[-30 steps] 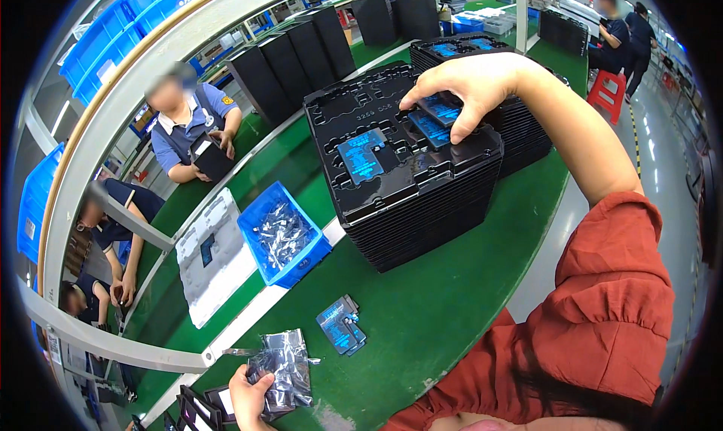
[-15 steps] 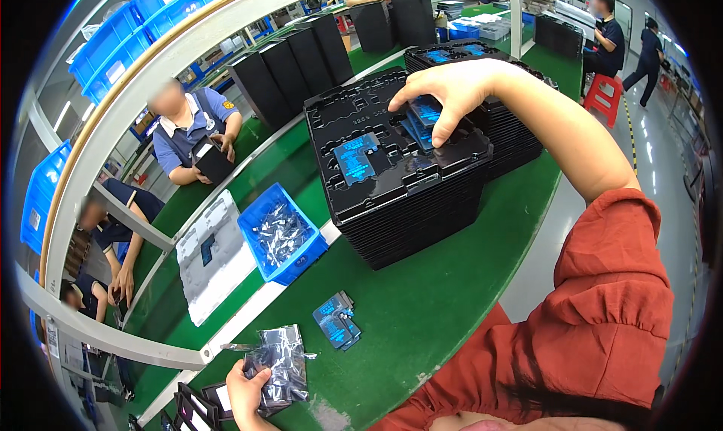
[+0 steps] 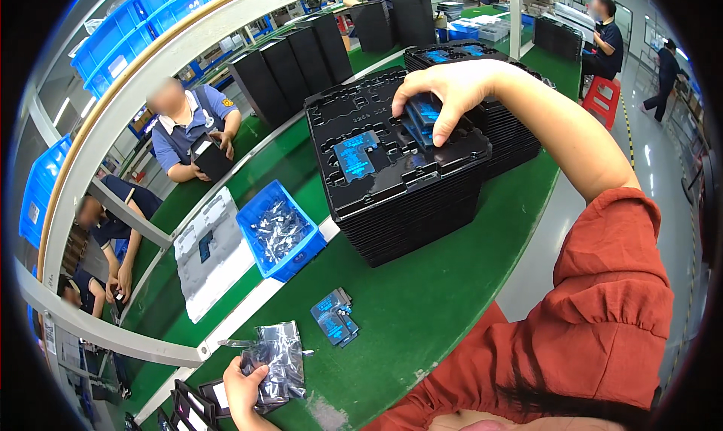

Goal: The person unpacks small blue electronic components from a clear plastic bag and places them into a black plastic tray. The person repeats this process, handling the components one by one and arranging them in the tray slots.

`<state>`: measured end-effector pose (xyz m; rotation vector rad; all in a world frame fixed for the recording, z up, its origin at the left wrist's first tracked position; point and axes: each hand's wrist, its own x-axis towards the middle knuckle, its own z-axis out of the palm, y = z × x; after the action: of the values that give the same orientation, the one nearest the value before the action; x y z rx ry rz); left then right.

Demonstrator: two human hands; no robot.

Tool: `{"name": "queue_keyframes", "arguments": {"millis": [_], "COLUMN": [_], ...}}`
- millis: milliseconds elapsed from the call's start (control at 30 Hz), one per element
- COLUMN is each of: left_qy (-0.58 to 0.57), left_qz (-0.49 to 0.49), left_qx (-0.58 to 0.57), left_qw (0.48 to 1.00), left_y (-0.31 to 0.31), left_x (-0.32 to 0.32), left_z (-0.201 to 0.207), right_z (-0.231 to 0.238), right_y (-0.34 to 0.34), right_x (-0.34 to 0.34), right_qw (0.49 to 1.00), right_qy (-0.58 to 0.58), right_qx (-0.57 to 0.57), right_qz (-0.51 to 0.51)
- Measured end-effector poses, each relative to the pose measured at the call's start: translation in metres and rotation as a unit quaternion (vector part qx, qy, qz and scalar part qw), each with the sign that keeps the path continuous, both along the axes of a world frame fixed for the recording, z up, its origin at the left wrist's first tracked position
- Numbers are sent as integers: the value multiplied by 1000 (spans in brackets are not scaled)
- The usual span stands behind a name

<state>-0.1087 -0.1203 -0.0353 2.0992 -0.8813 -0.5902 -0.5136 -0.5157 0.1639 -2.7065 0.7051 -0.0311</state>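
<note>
My right hand reaches over a tall stack of black plastic trays. Its thumb and fingers are closed on the edges of a few dark flat pieces with blue print, tilted in the top tray. Another such piece lies flat in that tray, to the left. At the lower left my left hand has its thumb on top of shiny grey see-through bags, which rest on the green table. Between the bags and the trays lies a small loose pile of the same dark pieces.
A blue bin of small clear packets and a white foam tray stand left of the trays. A second tray stack is behind. Black boxes line the far side. A metal frame crosses the left. Across the table a person handles a black box.
My right hand's fingers have drawn in on the dark pieces, which sit slightly more bunched. My left hand stays on the bags. A person at the far right has walked on.
</note>
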Motion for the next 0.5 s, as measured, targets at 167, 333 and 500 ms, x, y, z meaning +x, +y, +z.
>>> {"name": "queue_keyframes", "arguments": {"millis": [167, 333, 500], "left_qy": [-22, -8, -4], "left_qz": [-2, 0, -1], "left_qx": [13, 1, 1], "left_qw": [1000, 1000, 1000], "left_y": [-2, 0, -1], "left_x": [-6, -3, -3], "left_z": [7, 3, 4], "right_z": [0, -6, -8], "right_y": [1, 7, 12], "right_x": [-2, -6, -11], "right_qw": [1000, 999, 999], "right_qy": [14, -28, -38], "right_qx": [9, -39, -14], "right_qz": [-10, 10, -17]}}
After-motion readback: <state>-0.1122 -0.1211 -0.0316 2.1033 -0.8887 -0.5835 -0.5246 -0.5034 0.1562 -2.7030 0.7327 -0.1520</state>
